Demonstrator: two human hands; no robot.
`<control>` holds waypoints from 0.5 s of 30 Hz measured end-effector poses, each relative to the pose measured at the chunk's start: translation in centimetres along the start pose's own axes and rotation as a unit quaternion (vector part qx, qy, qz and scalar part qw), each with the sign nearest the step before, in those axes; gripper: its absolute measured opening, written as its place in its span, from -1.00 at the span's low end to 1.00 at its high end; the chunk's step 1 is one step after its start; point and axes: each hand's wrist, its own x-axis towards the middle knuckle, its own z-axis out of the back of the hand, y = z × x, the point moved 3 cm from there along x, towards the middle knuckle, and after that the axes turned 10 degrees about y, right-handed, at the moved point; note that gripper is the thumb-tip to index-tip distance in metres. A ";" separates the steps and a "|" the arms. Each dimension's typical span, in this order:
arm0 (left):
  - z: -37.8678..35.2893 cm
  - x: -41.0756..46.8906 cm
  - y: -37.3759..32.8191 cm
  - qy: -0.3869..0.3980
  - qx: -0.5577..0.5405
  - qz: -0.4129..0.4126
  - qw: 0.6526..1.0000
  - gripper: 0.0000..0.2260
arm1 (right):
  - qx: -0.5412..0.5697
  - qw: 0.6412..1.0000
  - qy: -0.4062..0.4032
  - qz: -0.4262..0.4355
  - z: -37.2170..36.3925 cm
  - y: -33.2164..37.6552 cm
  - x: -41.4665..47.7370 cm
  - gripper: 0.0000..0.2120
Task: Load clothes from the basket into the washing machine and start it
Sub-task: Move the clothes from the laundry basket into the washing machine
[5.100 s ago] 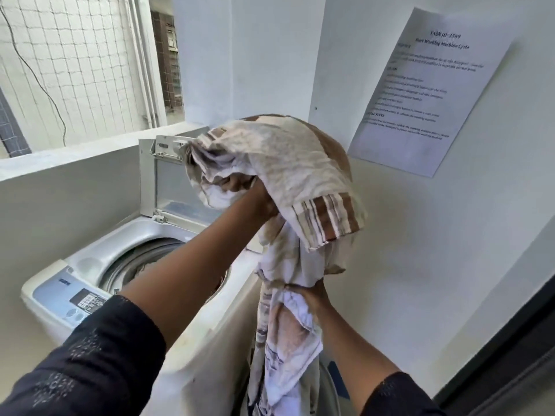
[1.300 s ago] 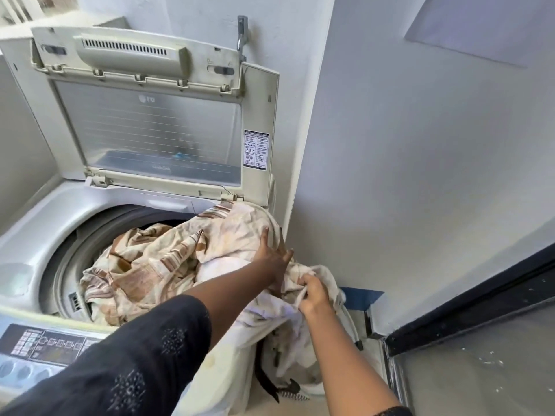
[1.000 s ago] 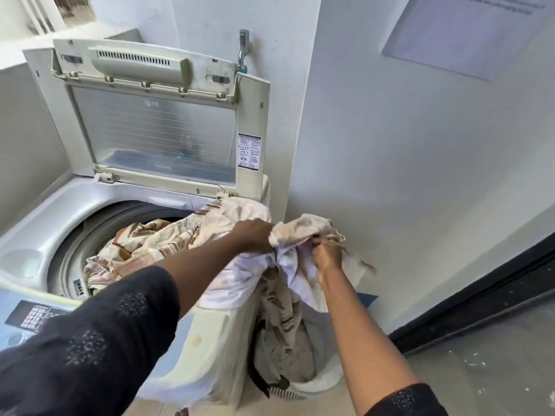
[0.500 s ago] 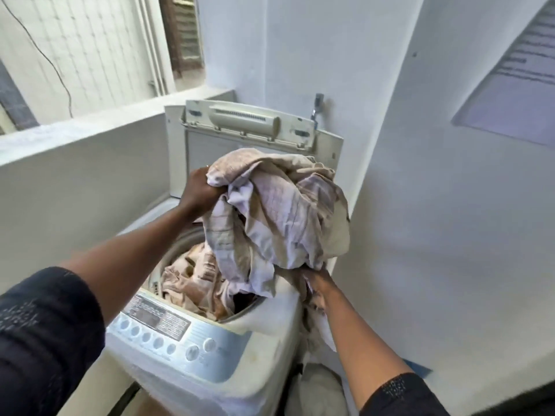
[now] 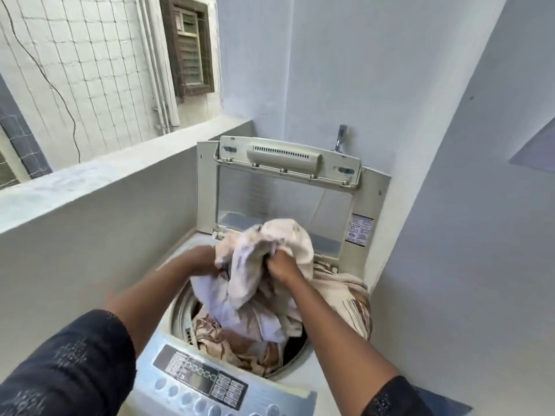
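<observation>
Both hands' grip, left hand [image 5: 201, 261] and right hand [image 5: 282, 267], closed on bunched cloth [image 5: 258, 283] over drum rim [image 5: 180, 313] (lid [image 5: 283, 187] upright).

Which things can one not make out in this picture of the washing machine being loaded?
- Basket: out of the head view, so what clothes remain is unknown.
- Drum interior: covered by the cloth bundle, so its fill level is hidden.
- Control panel labels: too small, and cut off by the bottom edge.
- Left hand: motion-blurred, fingers buried in cloth.
- Lid sticker: text too small.
</observation>
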 end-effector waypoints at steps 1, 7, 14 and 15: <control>-1.1 0.6 0.1 0.035 0.006 -0.003 0.999 -0.40 | -0.065 0.997 -0.013 -0.043 -0.7 -1.2 0.4 -0.69; -9.3 6.2 -3.4 0.161 -0.125 -0.051 0.978 0.23 | -0.366 0.917 -0.055 -0.151 -0.5 -7.3 0.0 -0.41; -16.2 7.8 -5.9 0.253 -0.034 0.051 0.966 -0.05 | -0.334 0.927 -0.091 -0.145 0.8 -13.1 -0.1 -0.60; -17.1 8.2 -6.3 0.254 -0.020 0.050 0.966 -0.10 | -0.316 0.919 -0.215 -0.101 2.5 -12.8 -0.9 -0.66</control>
